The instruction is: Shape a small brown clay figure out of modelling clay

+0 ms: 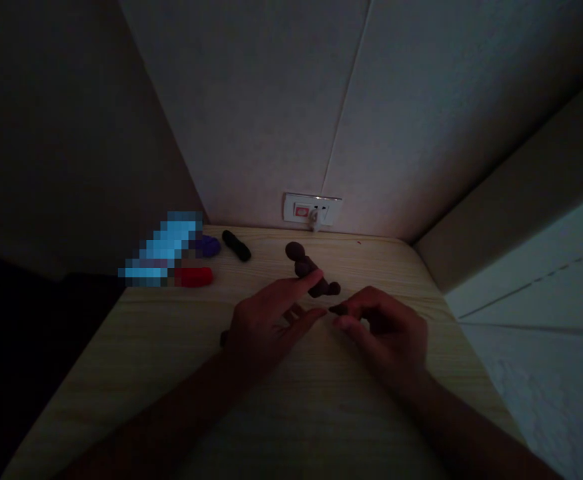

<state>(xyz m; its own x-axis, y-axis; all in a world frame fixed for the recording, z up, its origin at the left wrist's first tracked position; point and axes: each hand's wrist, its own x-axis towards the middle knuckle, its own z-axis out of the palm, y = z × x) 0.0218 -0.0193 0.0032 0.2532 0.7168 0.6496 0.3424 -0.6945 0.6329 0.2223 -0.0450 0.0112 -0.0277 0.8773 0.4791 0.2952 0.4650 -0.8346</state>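
A small dark brown figure of rounded lumps, like modelling clay, is at the middle of the table, its round head toward the wall. My left hand reaches in from the left with thumb and index finger spread. Its index fingertip overlaps the figure; whether it presses on it is hard to tell. The left thumb tip comes close to a small pointed dark clay piece. My right hand pinches that piece between thumb and fingers, just below the figure. Another dark lump shows partly behind my left wrist.
On the light wooden table, a black clay stick, a purple lump and a red stick lie at the back left. Beside them is a pixelated bright blue area. A socket with a plug sits on the wall behind.
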